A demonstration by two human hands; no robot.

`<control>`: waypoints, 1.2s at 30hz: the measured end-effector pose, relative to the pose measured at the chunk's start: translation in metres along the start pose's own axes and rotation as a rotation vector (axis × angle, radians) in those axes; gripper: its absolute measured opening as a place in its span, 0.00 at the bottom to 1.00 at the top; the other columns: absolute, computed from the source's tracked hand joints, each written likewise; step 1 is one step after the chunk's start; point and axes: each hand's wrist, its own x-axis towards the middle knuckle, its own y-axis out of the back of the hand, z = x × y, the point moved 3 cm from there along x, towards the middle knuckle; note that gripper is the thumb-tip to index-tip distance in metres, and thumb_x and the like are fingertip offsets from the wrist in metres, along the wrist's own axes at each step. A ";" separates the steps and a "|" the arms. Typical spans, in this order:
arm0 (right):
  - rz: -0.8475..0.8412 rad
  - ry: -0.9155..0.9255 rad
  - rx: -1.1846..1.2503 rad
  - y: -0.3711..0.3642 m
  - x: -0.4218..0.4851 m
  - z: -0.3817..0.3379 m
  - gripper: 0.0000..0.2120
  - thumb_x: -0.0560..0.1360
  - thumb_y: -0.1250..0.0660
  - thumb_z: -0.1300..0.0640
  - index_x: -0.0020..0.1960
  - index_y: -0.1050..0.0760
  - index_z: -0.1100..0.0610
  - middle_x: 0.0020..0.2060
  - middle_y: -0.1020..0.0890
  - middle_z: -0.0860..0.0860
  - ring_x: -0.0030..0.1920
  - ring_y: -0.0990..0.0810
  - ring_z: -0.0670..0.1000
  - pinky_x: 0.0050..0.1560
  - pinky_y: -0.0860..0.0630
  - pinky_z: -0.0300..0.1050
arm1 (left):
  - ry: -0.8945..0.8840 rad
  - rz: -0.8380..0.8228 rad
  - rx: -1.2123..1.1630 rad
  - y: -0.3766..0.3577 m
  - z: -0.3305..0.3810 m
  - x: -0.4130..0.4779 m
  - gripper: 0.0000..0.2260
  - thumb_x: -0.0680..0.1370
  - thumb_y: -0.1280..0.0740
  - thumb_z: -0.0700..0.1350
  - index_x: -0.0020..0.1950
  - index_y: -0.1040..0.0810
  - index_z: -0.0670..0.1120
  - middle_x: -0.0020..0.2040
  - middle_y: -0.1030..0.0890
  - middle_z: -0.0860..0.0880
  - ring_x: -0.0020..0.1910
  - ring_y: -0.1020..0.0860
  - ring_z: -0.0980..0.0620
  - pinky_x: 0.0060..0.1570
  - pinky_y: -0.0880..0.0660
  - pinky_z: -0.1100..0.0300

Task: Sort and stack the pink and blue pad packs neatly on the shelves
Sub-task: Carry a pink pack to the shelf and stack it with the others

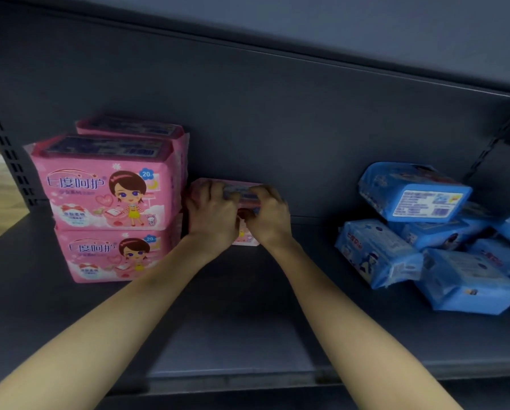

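Left hand [212, 216] and right hand [270, 216] grip 1 pink pack [247, 237] — ease it flush against the pink stack [111, 202], square with the shelf's [247, 315] back edge.

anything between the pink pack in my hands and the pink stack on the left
Nothing visible. The left hand and right hand grip the pink pack right beside the pink stack; the blue packs lie heaped off to the right.
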 end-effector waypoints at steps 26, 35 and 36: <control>0.061 -0.260 -0.300 0.100 -0.100 0.099 0.20 0.75 0.38 0.59 0.67 0.30 0.56 0.65 0.28 0.54 0.66 0.32 0.58 0.62 0.31 0.48 | -0.503 -0.179 -0.116 -0.027 0.132 -0.040 0.22 0.77 0.37 0.48 0.71 0.34 0.48 0.69 0.36 0.46 0.68 0.37 0.44 0.63 0.33 0.50; 0.210 -0.323 -0.410 0.196 -0.141 0.160 0.19 0.74 0.38 0.61 0.64 0.27 0.59 0.60 0.25 0.56 0.61 0.28 0.60 0.47 0.28 0.47 | -0.658 -0.118 -0.164 -0.014 0.251 -0.048 0.22 0.76 0.37 0.46 0.70 0.34 0.48 0.69 0.36 0.47 0.68 0.37 0.45 0.60 0.33 0.52; 0.216 -0.350 -0.424 0.207 -0.148 0.169 0.19 0.74 0.38 0.62 0.64 0.27 0.59 0.60 0.25 0.57 0.60 0.28 0.61 0.46 0.26 0.49 | -0.681 -0.121 -0.163 -0.014 0.266 -0.050 0.22 0.76 0.37 0.46 0.70 0.33 0.47 0.69 0.36 0.47 0.68 0.36 0.45 0.61 0.33 0.52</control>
